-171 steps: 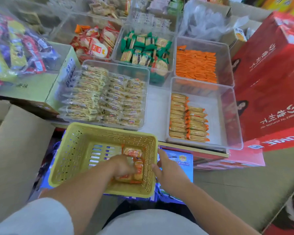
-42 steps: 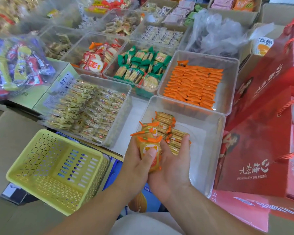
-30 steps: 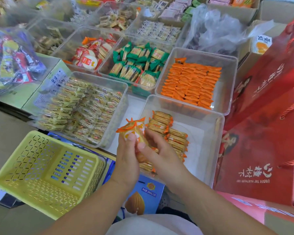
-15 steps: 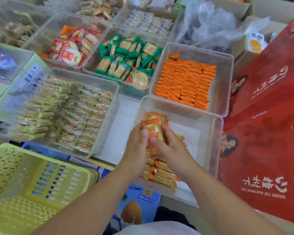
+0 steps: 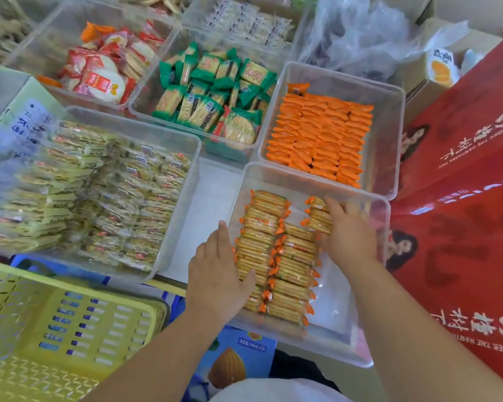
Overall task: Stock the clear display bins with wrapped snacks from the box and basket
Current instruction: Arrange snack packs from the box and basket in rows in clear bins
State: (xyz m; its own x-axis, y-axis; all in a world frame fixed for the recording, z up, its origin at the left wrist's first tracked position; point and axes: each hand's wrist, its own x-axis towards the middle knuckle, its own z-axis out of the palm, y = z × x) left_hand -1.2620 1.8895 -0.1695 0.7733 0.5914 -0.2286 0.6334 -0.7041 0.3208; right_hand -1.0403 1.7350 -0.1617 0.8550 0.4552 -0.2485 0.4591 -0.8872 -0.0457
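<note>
The near clear bin (image 5: 333, 310) holds two rows of orange-wrapped cracker packs (image 5: 276, 256). My left hand (image 5: 217, 278) lies flat against the left row at the bin's left wall, fingers straight. Inside the bin at its far right, my right hand (image 5: 349, 235) grips a small stack of the same cracker packs (image 5: 317, 216) and holds it beside the second row. The yellow basket (image 5: 70, 329) at lower left has nothing in it. A blue box with an almond picture (image 5: 235, 361) shows below the bin.
Other clear bins surround it: pale yellow packs (image 5: 99, 192) to the left, orange sticks (image 5: 320, 134) behind, green crackers (image 5: 212, 91) and red rice crackers (image 5: 105, 71) further back. Red gift bags (image 5: 462, 213) stand close on the right.
Both hands held the packs together above the bin half a second ago. They have since parted: the left went down onto the left row and the right carried packs to the far right.
</note>
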